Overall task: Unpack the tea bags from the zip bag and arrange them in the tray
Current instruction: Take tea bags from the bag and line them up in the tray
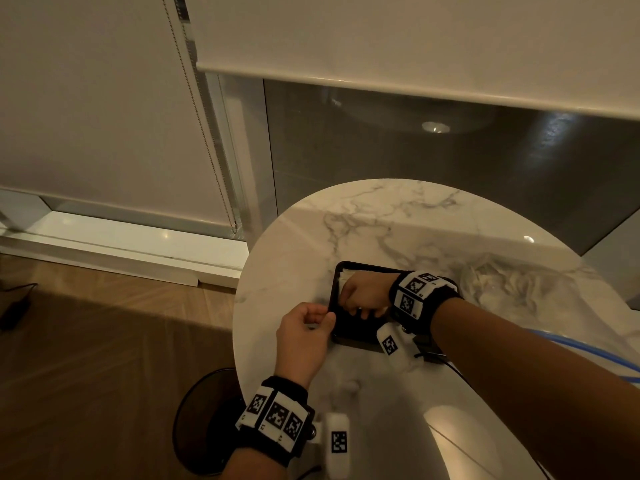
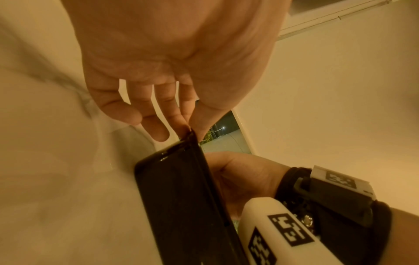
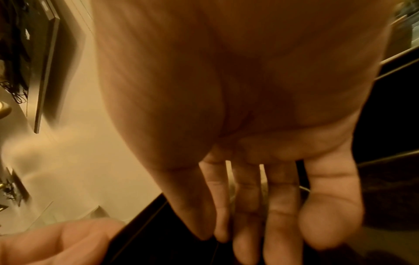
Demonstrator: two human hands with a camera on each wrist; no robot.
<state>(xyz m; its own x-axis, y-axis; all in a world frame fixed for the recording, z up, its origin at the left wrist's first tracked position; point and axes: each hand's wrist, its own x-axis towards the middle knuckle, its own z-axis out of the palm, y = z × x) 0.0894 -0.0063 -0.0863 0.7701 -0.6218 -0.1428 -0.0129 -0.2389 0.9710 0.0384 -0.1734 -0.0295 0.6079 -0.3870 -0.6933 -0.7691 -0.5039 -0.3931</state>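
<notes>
Left hand (image 1: 304, 336) pinching black tray (image 1: 349, 332) rim, right hand (image 1: 365, 294) relaxed inside, pale tea bags (image 1: 346, 277) at far end

right hand (image 1: 367, 292) hides tray (image 1: 334, 292) contents

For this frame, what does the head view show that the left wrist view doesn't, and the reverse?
Only the head view shows the whole round marble table, pale tea bags at the tray's far left corner, a clear zip bag to the right, and the right hand reaching into the tray.

Only the left wrist view shows the left hand's thumb and finger pinching the tray's rim.

Both show the black tray and both wristbands.
</notes>
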